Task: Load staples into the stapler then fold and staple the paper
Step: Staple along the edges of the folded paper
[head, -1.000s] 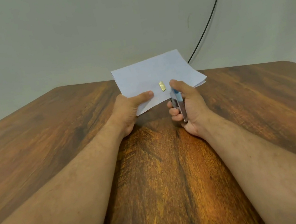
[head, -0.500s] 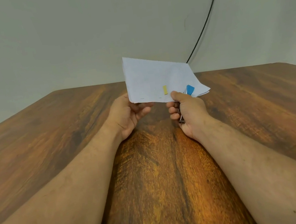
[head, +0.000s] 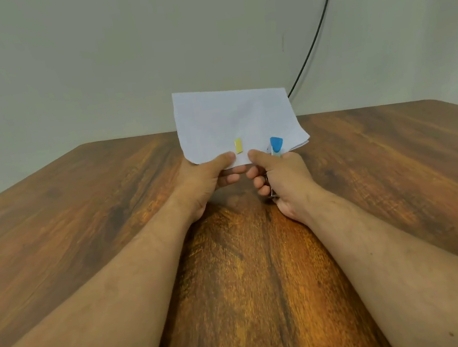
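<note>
Two hands on one folded sheet, raised clear of the table [head: 86, 226]. Left hand [head: 208, 182]: thumb on top of the paper [head: 234, 118], fingers beneath, pinching the near edge. Right hand [head: 279, 177]: wrapped tight round the stapler [head: 275, 145], thumb pressed down beside the left thumb; only the blue nose and a sliver of metal showing over the near right portion of the sheet. Small yellow tab [head: 238, 145] on the paper, just above the gap between the thumbs; nature not determinable.

Change noted: a second earlier, paper lying lower and flatter with the stapler upright in the fist and not yet over the edge; half a second earlier, sheet lifted and tilted, blue nose already across it. Now sheet squared toward the viewer, nose seated over the layered edge. Judged: loading and folding complete, stapling stroke at or near the press. Staple itself not visible, so completion unconfirmed. Risk: layers slipping apart if the left pinch loosens.
</note>
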